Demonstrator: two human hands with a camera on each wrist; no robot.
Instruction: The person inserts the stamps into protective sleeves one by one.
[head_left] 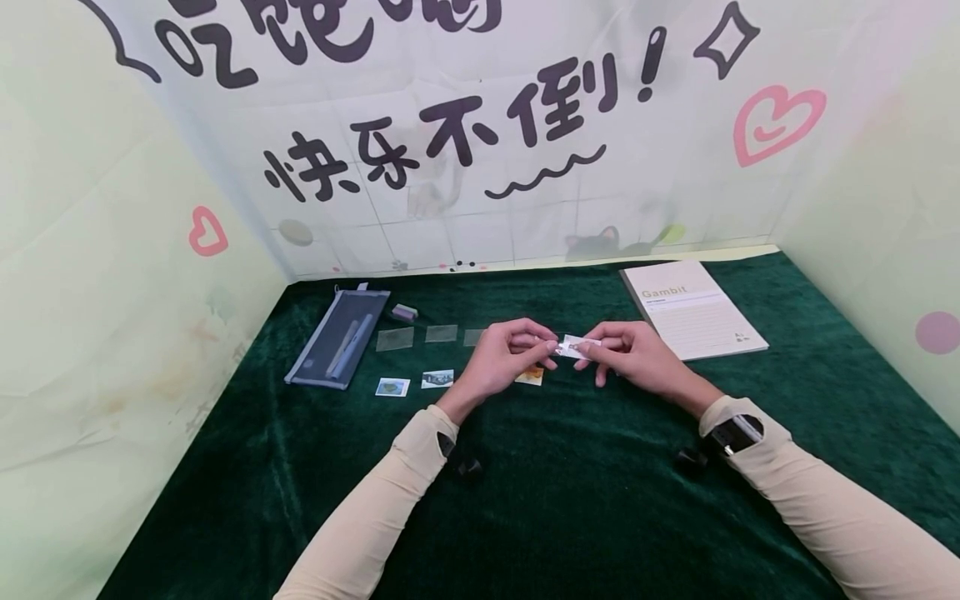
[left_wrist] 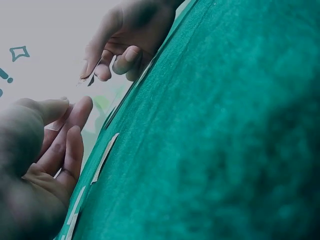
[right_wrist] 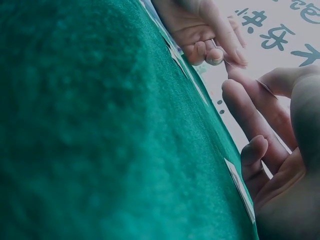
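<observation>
While both hands work close together above the green-clothed counter (head_left: 585,508), the right hand (head_left: 637,358) pinches a small picture card (head_left: 572,343) between thumb and fingers. The left hand (head_left: 502,358) faces it with thumb and forefinger also pinched, its grip on a thin translucent piece (left_wrist: 53,125); whether that piece touches the card, I cannot tell. The card is held up off the cloth, between the two sets of fingertips.

The likeliest trouble is, I judge, a slip: both pieces look thin and are held by little more than an edge, so a slight loosening could drop either one. Squeezing or pushing them together out of line could bend a corner or crease the film. Just below the left hand lies an orange-toned card (head_left: 530,377), which a lowered wrist or trailing finger might shift. A clear rectangle (head_left: 472,337) sits partly hidden behind that same hand, easily brushed because it scarcely shows against the cloth. The notebook (head_left: 697,312), beyond the right hand, seems at little risk.
</observation>
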